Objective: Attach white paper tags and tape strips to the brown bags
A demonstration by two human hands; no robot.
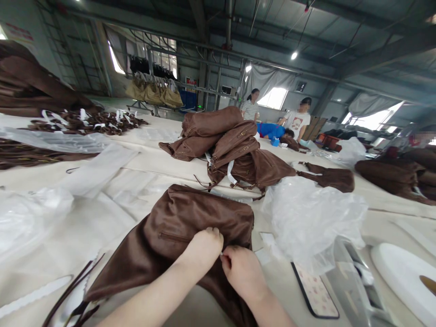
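Evidently, left hand [206, 245] and right hand [241, 269], grips pressed together, touch the smooth, creased brown bag [200, 211].

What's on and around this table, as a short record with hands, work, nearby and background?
Left hand: curled on the brown bag
Right hand: curled beside it; grip unclear
Behind bag: pile of brown bags
Right side: crumpled plastic, patterned phone case, white disc
Background: standing people, rack of tan bags
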